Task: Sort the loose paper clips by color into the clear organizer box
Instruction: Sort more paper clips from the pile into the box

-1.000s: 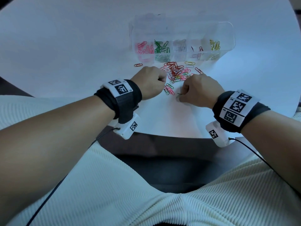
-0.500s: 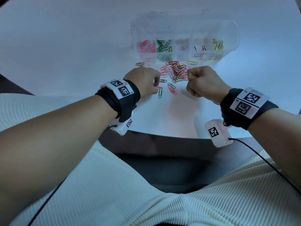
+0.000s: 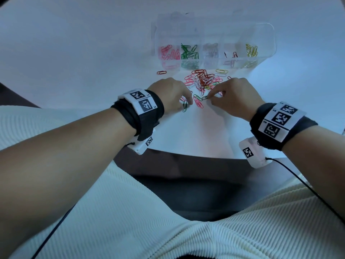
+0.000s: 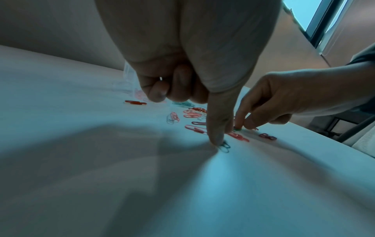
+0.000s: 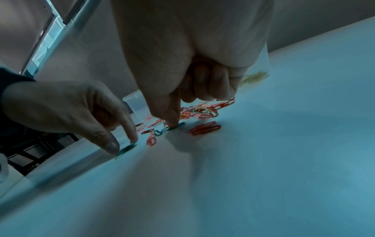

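Observation:
The clear organizer box (image 3: 270, 34) lies at the far side of the white table, with pink, green, silvery, red and yellow clips in separate compartments. A mixed pile of loose paper clips (image 3: 203, 79) sits just in front of it. My left hand (image 3: 187, 102) has thumb and index tips down on a green clip (image 3: 184, 106) (image 4: 224, 146) that lies flat on the table, pinching it. My right hand (image 3: 210, 99) pinches another green clip (image 3: 204, 98) (image 5: 175, 126) the same way. The other fingers of both hands are curled in.
A lone red clip (image 3: 161, 72) lies left of the pile and a yellow one (image 3: 221, 71) to its right. Pink clips (image 3: 197, 102) lie between my hands. The table's near edge (image 3: 186, 156) runs just behind my wrists.
The right hand, a raised fist half a second ago, has come down and left onto a green clip. The left hand's fingertips have shifted right onto the other green clip.

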Motion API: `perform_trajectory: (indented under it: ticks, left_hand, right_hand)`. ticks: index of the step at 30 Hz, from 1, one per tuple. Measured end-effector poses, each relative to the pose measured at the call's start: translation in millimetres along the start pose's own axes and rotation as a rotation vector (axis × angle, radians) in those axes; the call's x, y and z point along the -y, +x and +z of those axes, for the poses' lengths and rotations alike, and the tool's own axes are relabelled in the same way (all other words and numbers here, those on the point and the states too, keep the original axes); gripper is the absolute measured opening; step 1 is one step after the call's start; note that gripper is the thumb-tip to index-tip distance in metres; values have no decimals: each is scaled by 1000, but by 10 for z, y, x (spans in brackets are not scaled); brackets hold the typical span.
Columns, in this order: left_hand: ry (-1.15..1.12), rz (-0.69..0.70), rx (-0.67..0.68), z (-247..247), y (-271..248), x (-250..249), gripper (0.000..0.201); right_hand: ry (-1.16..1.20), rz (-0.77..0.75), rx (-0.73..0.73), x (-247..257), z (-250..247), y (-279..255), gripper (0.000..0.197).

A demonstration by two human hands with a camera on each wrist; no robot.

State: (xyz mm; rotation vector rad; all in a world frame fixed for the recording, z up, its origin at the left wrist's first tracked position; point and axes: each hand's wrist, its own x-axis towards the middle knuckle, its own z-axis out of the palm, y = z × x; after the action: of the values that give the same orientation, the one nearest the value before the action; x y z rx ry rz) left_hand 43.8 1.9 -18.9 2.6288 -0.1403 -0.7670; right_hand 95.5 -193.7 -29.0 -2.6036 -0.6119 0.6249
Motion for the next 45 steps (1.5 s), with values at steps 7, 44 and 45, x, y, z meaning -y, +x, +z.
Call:
perform_trajectory:
  ticks: [7,44,45]
  left_hand:
    - [-13,-82,-3,15,26,65,10]
    - [-432,-117,10,-49,11,-118,26]
    - [-383,-140,26,-34,21,-109,29]
  right_hand:
    - [-27,15,10,-12,-1,16,15]
    - [117,71,61,80,95,-31,24]
    - [101,66,48,69,107,-28,21]
